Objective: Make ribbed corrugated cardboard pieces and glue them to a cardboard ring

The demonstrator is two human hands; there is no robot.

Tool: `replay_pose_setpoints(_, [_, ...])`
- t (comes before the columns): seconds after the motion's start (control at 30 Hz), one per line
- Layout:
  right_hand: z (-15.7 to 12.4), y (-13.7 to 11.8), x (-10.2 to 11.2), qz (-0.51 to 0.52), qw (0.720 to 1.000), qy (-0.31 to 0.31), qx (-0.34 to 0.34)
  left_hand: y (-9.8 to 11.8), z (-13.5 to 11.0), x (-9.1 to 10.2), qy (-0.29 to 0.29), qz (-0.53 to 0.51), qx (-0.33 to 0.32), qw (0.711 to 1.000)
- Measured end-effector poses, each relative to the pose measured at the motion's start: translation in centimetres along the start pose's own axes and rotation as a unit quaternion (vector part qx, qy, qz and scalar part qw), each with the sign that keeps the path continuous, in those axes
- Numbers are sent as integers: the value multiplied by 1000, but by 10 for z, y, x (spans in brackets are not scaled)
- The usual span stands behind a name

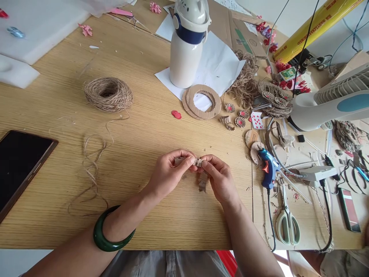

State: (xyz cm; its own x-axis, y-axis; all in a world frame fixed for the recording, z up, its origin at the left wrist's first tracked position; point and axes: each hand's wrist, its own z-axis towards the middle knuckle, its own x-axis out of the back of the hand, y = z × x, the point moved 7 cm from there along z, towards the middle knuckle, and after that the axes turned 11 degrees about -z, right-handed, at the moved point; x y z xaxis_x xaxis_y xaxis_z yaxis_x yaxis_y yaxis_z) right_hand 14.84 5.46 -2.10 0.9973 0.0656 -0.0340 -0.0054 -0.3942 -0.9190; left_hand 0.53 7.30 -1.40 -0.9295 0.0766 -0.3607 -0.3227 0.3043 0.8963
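Observation:
Between my two hands, a narrow corrugated cardboard strip (198, 162) is pinched at the table's front middle. The fingers and thumb of my left hand (173, 169) are closed on its left part. My right hand (218, 175) grips it from the right, thumb on top. One end of the strip hangs down below the right fingers, with a ragged, fringed tip. Part of the strip is hidden behind my fingers. Beyond my hands lie pleated cardboard rosettes (240, 122) with red centres, small red discs (176, 114) and flat cardboard rings (204, 102).
At the left are a ball of twine (108, 94) with a loose tail and a phone (24, 165). A white bottle (186, 54) stands behind. To the right lie a blue glue gun (268, 167), scissors (287, 223), a power strip (315, 174) and a white fan (325, 104).

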Motion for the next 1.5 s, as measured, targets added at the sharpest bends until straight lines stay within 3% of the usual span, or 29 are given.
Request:
replay_pose_setpoints(0.13, [-1,-1,0,-11,1000,3,7,-4,1,0,0,-16,14,1000])
replay_pose_setpoints(0.3, [-1,-4,4,-60,997,28,28,-1,1,0,-4,45,-7,999])
replay_pose_setpoints(0.53, [-1,-7,2,-105,992,44,57,13,-1,0,8,159,-118,980])
replay_pose_setpoints(0.8, [-1,-4,0,-79,996,22,31,20,-4,-3,-2,174,-154,973])
replay_pose_setpoints(1.03, [-1,-7,6,-61,996,53,40,39,-15,-16,-39,258,-320,911])
replay_pose_setpoints(1.17, [-3,-10,8,-68,994,68,49,38,-17,-20,-51,281,-348,893])
replay_pose_setpoints(1.3, [-3,-11,9,-74,993,77,52,35,-16,-22,-75,275,-344,895])
replay_pose_setpoints(1.5, [-2,-5,6,-29,998,49,38,37,-19,-21,-60,277,-368,885])
